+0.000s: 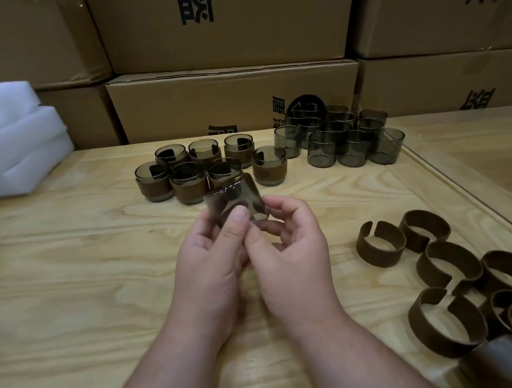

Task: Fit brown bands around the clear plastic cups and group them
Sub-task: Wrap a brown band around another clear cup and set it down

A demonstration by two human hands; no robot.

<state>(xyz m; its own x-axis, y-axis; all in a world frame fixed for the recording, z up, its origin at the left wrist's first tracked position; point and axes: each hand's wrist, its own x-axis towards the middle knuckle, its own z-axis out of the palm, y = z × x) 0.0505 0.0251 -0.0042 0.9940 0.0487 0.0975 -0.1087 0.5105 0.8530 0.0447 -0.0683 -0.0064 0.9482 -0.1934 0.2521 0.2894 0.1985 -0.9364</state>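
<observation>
Your two hands, one bare cup

You grip the clear cup (233, 201) with left hand (214, 256) and right hand (289, 247) above the tabletop (66, 279) (tilted, no band), banded cups (201, 171) just beyond, loose brown bands (448, 267) to your right.

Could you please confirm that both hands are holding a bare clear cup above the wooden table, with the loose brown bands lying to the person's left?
Not quite: the head view shows the loose brown open-ended bands lying to the person's right. The rest stands: both hands, left and right, hold a bare clear plastic cup above the light wooden table.
</observation>
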